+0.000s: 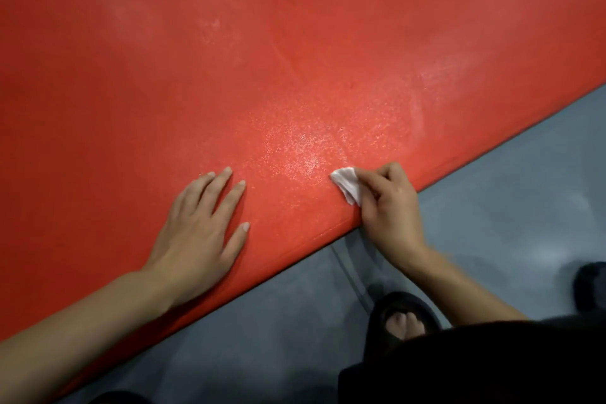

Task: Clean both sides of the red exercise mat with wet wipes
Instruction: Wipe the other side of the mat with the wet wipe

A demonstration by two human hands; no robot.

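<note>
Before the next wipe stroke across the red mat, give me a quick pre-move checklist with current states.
1. Wet wipe held: ok, the right hand pinches it.
2. Wipe on the red mat: ok, it touches the surface near the front edge.
3. Mat steadied: ok, the left hand rests flat on it, fingers straight.
4. Stroke path: ok, nothing lies on the mat ahead of the wipe.
5. Wipe moist enough: cannot tell, though the mat glistens beside it.
6. Underside cleaned: cannot tell, it is hidden.
</note>
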